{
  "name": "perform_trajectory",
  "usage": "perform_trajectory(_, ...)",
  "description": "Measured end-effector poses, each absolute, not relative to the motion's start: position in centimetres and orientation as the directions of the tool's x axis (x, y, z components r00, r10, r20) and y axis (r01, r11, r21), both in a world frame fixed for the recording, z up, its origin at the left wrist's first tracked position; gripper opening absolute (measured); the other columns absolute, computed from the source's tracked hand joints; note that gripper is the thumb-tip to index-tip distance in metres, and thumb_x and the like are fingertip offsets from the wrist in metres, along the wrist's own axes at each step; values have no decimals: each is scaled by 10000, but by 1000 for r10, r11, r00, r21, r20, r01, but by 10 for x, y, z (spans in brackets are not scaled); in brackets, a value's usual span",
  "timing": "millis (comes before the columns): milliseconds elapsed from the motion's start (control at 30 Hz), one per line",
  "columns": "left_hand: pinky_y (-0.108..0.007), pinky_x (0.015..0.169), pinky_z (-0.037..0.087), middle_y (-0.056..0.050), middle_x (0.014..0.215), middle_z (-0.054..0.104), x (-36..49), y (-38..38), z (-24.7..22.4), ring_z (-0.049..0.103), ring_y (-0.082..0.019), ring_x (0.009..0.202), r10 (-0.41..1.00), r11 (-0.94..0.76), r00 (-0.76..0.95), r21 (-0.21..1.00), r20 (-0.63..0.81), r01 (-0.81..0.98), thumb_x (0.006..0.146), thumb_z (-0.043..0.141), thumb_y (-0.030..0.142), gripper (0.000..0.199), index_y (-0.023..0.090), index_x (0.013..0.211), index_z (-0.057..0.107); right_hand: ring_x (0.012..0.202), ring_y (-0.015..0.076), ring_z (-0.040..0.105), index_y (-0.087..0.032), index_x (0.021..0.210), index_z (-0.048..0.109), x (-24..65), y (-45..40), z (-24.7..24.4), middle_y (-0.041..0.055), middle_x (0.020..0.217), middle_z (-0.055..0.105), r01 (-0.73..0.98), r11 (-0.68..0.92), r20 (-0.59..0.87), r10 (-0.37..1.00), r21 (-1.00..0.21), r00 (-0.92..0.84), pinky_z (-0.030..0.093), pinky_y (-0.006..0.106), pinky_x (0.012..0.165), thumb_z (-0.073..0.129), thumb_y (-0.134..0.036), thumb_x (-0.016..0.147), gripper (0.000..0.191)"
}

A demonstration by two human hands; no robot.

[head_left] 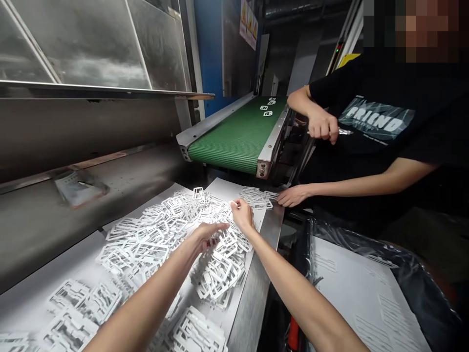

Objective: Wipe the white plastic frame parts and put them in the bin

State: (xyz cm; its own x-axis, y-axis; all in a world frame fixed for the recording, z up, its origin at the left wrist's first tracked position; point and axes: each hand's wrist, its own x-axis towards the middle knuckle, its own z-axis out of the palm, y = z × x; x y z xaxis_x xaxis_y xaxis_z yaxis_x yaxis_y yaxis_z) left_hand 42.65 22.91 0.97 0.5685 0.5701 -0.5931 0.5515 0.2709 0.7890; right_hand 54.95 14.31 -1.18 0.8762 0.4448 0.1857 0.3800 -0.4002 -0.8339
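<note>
The left hand [209, 237] lay spread over a heap of white frames [157, 244], which sat at 6 o'clock. The right hand [244, 215] pinched a white sliver [232, 202] at the heap's 1 o'clock. A green conveyor [234, 137] ran at 12 o'clock, and a co-worker's hand [293, 196] rested at 2 o'clock.

We find bright white die-cut frames [154, 239] heaped on pale grey sheets [227, 188], their openings forming a lattice pattern. Beyond them runs a green conveyor belt [234, 132] with a fine ribbed pattern. A blue panel [208, 49] stands behind it, and a co-worker's black T-shirt [377, 120] carries a grey-and-white print.
</note>
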Motion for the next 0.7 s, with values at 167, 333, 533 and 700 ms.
perform_trajectory(167, -270, 574, 498, -50, 897, 594, 432, 230, 16, 576, -122, 690, 484, 282, 569, 734, -665, 618, 841, 537, 327, 266, 121, 1007, 558, 874, 185, 570, -121, 1097, 544, 557, 144, -19, 74, 1042, 546, 318, -391, 154, 397, -863, 905, 504, 352, 762, 530, -294, 946, 230)
perform_trajectory(333, -287, 602, 504, -54, 932, 590, 441, 230, 19, 578, -130, 721, 437, 289, 603, 739, -668, 608, 850, 524, 312, 264, 128, 1038, 551, 899, 195, 564, -126, 1131, 528, 561, 149, -28, 80, 1078, 531, 267, -357, 136, 350, -895, 927, 505, 357, 766, 536, -292, 943, 251)
perform_trajectory(533, -312, 642, 507, -62, 962, 591, 449, 233, 13, 581, -145, 764, 439, 284, 613, 749, -657, 599, 850, 521, 322, 262, 137, 1032, 560, 887, 192, 568, -121, 1127, 529, 564, 152, -32, 79, 1065, 535, 224, -323, 120, 311, -919, 943, 508, 355, 758, 537, -293, 943, 253)
perform_trajectory(700, -315, 651, 504, -62, 965, 593, 452, 232, 8, 582, -145, 769, 448, 266, 657, 792, -606, 549, 847, 526, 325, 269, 132, 1031, 561, 843, 177, 578, -116, 1102, 538, 567, 151, -29, 71, 1022, 551, 200, -325, 103, 293, -925, 951, 513, 337, 734, 528, -295, 948, 237)
